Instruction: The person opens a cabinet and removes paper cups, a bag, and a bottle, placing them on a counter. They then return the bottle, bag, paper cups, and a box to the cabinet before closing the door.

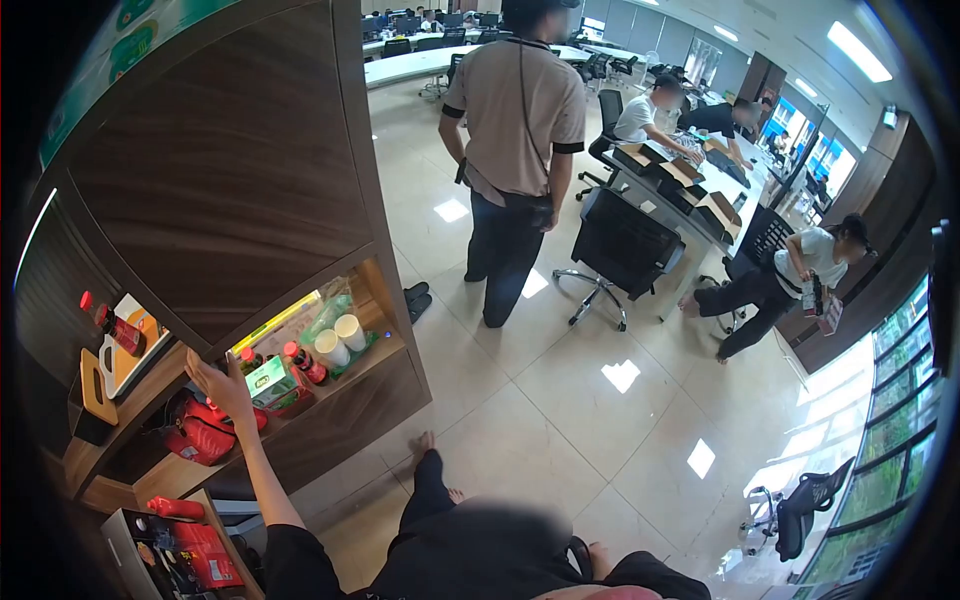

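Observation:
My left hand (222,388) is raised at the cabinet, fingers stretched out, right by the lower corner of the dark wooden door (225,170). Nothing shows in its grasp. Close to it, on the lit shelf, lie a green and white box (270,382), a red-capped bottle (306,362) and two pale cups (340,342) beside green plastic packaging. A red bag (200,430) sits in the compartment just under my wrist. My right hand is out of sight; only a dark sleeve shows on that side.
At left, a red-capped sauce bottle (122,330) stands near cutting boards (98,385). Below, an open drawer (225,530) holds red packets and a red bottle (175,508). A person (520,110) stands ahead, near an office chair (622,240). Another person (800,270) bends at right.

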{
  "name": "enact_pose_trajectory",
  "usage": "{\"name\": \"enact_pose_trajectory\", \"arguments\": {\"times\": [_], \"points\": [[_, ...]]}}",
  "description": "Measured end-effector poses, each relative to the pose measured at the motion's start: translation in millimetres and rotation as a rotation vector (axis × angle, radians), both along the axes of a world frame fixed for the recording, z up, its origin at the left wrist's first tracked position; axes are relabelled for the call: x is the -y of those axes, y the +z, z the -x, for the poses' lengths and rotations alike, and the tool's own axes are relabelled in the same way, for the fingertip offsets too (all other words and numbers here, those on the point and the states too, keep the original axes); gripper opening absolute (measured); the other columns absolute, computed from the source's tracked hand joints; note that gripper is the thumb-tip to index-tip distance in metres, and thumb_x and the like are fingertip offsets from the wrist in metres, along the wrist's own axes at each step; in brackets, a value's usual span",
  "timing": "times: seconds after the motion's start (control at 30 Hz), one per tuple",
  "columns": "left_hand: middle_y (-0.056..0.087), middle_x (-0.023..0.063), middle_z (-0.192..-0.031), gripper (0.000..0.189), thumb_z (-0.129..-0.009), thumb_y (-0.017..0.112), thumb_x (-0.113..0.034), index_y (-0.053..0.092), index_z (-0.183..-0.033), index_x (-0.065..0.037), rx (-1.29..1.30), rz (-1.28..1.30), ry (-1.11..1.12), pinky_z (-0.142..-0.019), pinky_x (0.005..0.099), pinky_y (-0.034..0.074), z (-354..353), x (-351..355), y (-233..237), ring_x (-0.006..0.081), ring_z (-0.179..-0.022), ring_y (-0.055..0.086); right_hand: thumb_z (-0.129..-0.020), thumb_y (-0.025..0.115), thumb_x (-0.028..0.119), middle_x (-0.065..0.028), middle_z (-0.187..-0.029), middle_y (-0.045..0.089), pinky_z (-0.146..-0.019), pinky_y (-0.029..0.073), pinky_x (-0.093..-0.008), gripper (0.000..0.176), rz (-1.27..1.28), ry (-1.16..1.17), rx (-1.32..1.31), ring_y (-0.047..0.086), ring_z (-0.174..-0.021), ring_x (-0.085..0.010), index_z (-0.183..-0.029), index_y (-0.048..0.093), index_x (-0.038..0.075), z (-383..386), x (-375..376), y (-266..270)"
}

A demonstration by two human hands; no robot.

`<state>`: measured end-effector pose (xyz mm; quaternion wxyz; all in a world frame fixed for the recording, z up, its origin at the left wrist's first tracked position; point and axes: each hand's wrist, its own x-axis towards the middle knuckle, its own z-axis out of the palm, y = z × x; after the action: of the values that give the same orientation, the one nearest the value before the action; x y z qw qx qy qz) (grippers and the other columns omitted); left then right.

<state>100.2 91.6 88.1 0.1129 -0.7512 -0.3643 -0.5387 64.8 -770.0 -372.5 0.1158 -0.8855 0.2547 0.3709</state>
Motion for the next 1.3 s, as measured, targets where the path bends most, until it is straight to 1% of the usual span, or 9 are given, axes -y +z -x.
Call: {"name": "enact_pose_trajectory", "arguments": {"times": [0.07,0.17,0.3,0.5,0.73,0.9,1.2,1.23,1.3], "points": [[0.046,0.0206,-0.140,0.067,-0.085,0.070,-0.012,0.036,-0.140,0.003,0.024,-0.013,0.010,-0.116,0.0481,0.027,-5,0,-1,0.0388,-0.133,0.041,-0.074,0.071,0.046,-0.0255,-0.103,0.070,-0.089,0.053,-0.0425,0.054,0.221,0.052,0.078,0.067,-0.104,-0.0351,-0.110,0.072,0.005,21,5,11],[0.046,0.0205,-0.140,0.067,-0.086,0.070,-0.016,0.037,-0.140,0.003,0.025,0.006,0.057,-0.114,0.0482,0.028,-8,-6,-6,0.0379,-0.132,0.041,-0.073,0.072,0.044,-0.0256,-0.101,0.069,-0.089,0.053,-0.0422,0.052,-0.092,-0.045,-0.084,0.067,-0.101,-0.0375,-0.105,0.071,0.003,25,18,7],[0.046,0.0202,-0.140,0.067,-0.086,0.069,-0.019,0.036,-0.141,0.002,-0.024,0.052,0.084,-0.113,0.0478,0.028,-4,-1,-5,0.0370,-0.132,0.041,-0.076,0.076,0.038,-0.0233,-0.098,0.070,-0.085,0.052,-0.0435,0.045,-0.130,0.141,0.189,0.067,-0.095,-0.0388,-0.100,0.071,0.001,23,-11,62],[0.047,0.0200,-0.139,0.068,-0.084,0.070,-0.016,0.036,-0.140,0.002,-0.009,0.084,0.071,-0.110,0.0470,0.030,-6,7,0,0.0360,-0.131,0.043,-0.080,0.077,0.036,-0.0206,-0.095,0.070,-0.080,0.052,-0.0462,0.038,-0.064,0.163,0.243,0.067,-0.093,-0.0377,-0.092,0.069,0.001,6,-19,43],[0.048,0.0204,-0.138,0.070,-0.081,0.071,-0.014,0.036,-0.140,0.002,0.019,0.120,0.057,-0.109,0.0469,0.031,-8,4,0,0.0354,-0.132,0.043,-0.079,0.078,0.030,-0.0172,-0.100,0.069,-0.087,0.050,-0.0443,0.034,-0.013,-0.130,0.265,0.065,-0.099,-0.0352,-0.097,0.069,0.003,6,-25,19],[0.047,0.0193,-0.140,0.072,-0.081,0.071,-0.013,0.034,-0.141,0.001,0.012,0.148,0.069,-0.110,0.0463,0.029,-7,8,2,0.0343,-0.133,0.042,-0.074,0.077,0.022,-0.0178,-0.090,0.072,-0.083,0.055,-0.0420,0.019,-0.040,-0.162,0.282,0.070,-0.089,-0.0327,-0.085,0.075,0.006,0,-30,22],[0.044,0.0160,-0.144,0.073,-0.081,0.070,-0.011,0.033,-0.144,-0.002,-0.020,0.063,0.055,-0.110,0.0466,0.028,2,4,-10,0.0321,-0.134,0.042,-0.071,0.065,0.021,-0.0271,-0.100,0.069,-0.086,0.054,-0.0414,0.039,0.006,-0.011,0.068,0.068,-0.097,-0.0391,-0.103,0.070,-0.002,-7,-27,7],[0.044,0.0156,-0.145,0.073,-0.081,0.070,-0.011,0.033,-0.144,-0.003,-0.019,0.056,0.055,-0.110,0.0466,0.028,3,3,-11,0.0319,-0.134,0.042,-0.071,0.068,0.028,-0.0303,-0.116,0.063,-0.093,0.051,-0.0425,0.049,-0.048,-0.056,0.003,0.062,-0.109,-0.0412,-0.107,0.067,-0.006,-10,-33,18],[0.044,0.0153,-0.146,0.072,-0.082,0.070,-0.011,0.033,-0.144,-0.002,-0.028,0.052,0.072,-0.110,0.0464,0.027,4,3,-11,0.0308,-0.135,0.041,-0.072,0.069,0.031,-0.0295,-0.127,0.056,-0.098,0.048,-0.0440,0.051,0.026,-0.104,-0.017,0.055,-0.118,-0.0427,-0.107,0.067,-0.006,-9,-38,1]]}}
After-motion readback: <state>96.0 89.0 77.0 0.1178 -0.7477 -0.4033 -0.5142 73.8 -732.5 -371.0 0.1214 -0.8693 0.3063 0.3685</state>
